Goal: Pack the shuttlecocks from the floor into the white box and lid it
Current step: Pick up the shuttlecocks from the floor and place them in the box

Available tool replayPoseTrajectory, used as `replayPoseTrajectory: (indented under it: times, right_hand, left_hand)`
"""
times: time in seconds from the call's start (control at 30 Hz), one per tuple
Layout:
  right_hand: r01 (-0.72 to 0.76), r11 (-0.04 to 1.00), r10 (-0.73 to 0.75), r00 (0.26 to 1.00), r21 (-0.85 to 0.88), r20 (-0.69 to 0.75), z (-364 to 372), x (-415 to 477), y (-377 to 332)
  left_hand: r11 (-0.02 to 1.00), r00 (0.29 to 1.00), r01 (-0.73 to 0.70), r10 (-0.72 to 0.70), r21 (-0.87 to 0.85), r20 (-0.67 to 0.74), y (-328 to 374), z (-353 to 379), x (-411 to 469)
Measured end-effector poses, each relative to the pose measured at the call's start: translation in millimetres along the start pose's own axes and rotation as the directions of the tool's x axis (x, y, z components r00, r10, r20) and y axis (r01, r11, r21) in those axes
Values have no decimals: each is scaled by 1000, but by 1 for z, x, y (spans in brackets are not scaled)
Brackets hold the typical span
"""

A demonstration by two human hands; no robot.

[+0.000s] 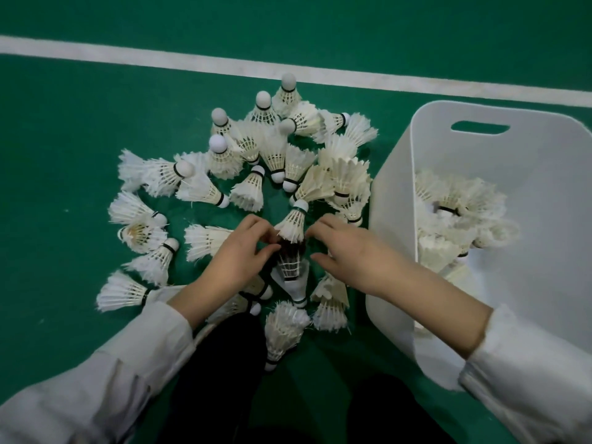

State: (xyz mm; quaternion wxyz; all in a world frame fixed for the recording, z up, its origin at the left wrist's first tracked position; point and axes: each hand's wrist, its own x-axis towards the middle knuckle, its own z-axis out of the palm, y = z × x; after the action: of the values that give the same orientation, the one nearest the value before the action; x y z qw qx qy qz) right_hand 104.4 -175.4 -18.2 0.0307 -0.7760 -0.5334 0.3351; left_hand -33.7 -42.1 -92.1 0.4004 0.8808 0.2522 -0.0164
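Both hands at one shuttlecock in the pile on the floor

The shuttlecock [293,224] stands tilted, cork up, amid the scattered shuttlecocks [275,149] on the green floor [64,123]. The left hand [234,254] pinches its feather skirt with thumb and fingertips; the right hand [349,248] has its fingers spread and curled at the skirt's other side, and I cannot tell whether they touch. The white box [394,193] stands just right, open, holding several shuttlecocks. A white line [160,60] runs behind.

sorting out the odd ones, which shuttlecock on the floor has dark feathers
The dark-feathered shuttlecock between the left hand and right hand; every other one in the pile has white feathers.
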Motion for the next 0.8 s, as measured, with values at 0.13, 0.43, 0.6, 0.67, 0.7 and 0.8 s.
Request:
replayPoseTrajectory:
  times: [0.13, 0.43, 0.6, 0.67, 0.7, 0.8]
  right_hand:
    - [18, 999, -19, 1000, 29, 24, 2, 2, -1]
    - [92, 989, -84, 994, 115, -67, -1, -1, -1]
    - [54, 997, -48, 993, 59, -109, -3, -4, 1]
    - [30, 997, -21, 992, 69, -127, -4, -4, 1]
    - [23, 997, -12, 990, 77, -141, -3, -5, 2]
    - [26, 997, -14, 986, 67, -166, -2, -6, 5]
  left_hand:
    - [997, 998, -49, 47, -64, -35, 15, -5, -10]
    - [944, 963, -270, 261, -192, -71, 50, -19, -20]
    - [961, 973, -226, 217, -159, -75, 45, -36, -21]
    - [989, 986, -109, 94, -97, -141, 29, -45, -24]
    - [999, 984, -18, 11, -36, -177, 18, -49, -27]
    - [926, 930, 331, -287, 180, -231, -21, -54, -37]
